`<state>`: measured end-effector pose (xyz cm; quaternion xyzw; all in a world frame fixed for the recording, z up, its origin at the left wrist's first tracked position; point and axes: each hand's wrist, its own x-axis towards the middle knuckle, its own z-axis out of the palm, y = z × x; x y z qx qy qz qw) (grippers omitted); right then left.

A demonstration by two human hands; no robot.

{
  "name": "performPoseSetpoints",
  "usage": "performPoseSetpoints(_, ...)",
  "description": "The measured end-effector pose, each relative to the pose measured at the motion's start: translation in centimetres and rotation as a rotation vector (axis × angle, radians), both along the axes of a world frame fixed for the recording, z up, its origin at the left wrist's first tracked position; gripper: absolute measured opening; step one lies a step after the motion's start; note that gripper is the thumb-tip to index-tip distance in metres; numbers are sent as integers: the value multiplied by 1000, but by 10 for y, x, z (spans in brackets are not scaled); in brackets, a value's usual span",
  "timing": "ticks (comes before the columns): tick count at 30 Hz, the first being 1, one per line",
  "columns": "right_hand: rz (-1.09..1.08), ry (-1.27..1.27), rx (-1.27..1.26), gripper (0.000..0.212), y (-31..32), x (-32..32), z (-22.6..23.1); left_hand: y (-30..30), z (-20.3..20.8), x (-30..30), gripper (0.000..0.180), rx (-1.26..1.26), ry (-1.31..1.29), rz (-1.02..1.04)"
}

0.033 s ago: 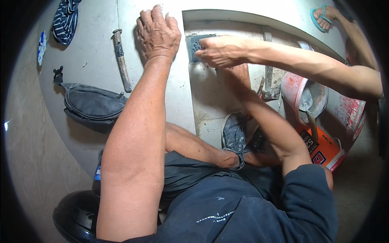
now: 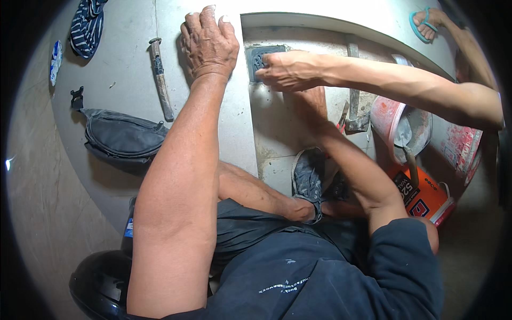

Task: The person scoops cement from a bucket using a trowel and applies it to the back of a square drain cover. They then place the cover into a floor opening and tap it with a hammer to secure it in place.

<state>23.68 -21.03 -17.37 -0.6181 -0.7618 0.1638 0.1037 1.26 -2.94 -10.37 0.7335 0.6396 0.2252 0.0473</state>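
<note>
My left hand (image 2: 210, 45) lies flat on the pale tile ledge (image 2: 232, 120), palm down and fingers apart, holding nothing. From the right, my right hand (image 2: 312, 98) reaches into the sunken strip of floor; its fingers are hidden under a co-worker's forearm and hand. That co-worker's hand (image 2: 290, 72) is at a square dark drain cover (image 2: 257, 56) with holes, its fingers bent over the cover's right part. Whether my own right fingers touch the cover cannot be seen.
Left of my left arm lie a worn hammer (image 2: 159, 80) and a black waist bag (image 2: 125, 133). To the right are another hammer (image 2: 354, 93), a stained pink bucket (image 2: 386, 125) and an orange container (image 2: 424, 194). A sandalled foot (image 2: 425, 26) stands at the far right.
The co-worker's hand has shifted slightly toward me, showing a little more of the drain cover's far right corner. My left hand stays in place.
</note>
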Motion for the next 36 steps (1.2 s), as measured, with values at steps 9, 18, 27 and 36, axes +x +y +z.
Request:
performPoseSetpoints(9,-167,-42,-12,65,-16,-40,4,-1,1,-2,43,4,29,-1)
performPoseSetpoints(18,-391,-37,-324,27,-10,-36,4,-1,5,1,48,-87,54,35)
performPoseSetpoints(27,-159,-17,-193,48,-19,-24,15,-2,0,0,50,-73,61,69)
performPoseSetpoints(36,-152,-25,-32,64,-20,-19,19,-2,9,0,48,-143,37,40)
